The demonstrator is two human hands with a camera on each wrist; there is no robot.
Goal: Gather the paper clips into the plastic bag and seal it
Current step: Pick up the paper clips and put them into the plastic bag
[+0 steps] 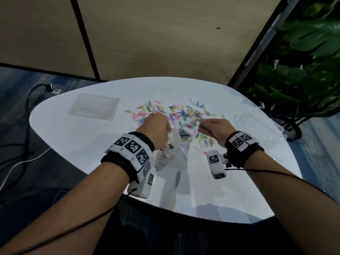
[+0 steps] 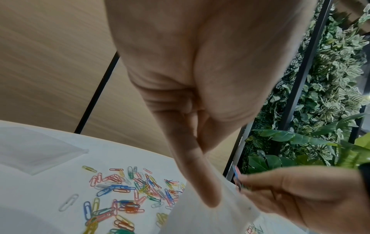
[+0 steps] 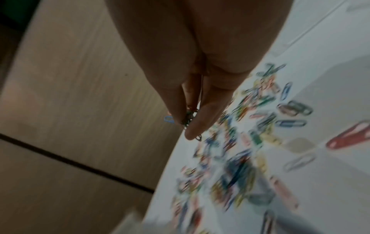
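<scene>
Many coloured paper clips lie scattered over the middle of the white table. My left hand grips a crumpled clear plastic bag by its upper edge and holds it up just off the table. In the left wrist view, my left hand pinches the bag. My right hand pinches a small bunch of clips just right of the bag's mouth. That bunch of clips shows between the fingertips in the blurred right wrist view.
A flat stack of clear bags lies at the table's far left. A clear plastic case sits at the right edge. Wooden wall panels stand behind the table. Green plants stand to the right, and cables run over the floor at left.
</scene>
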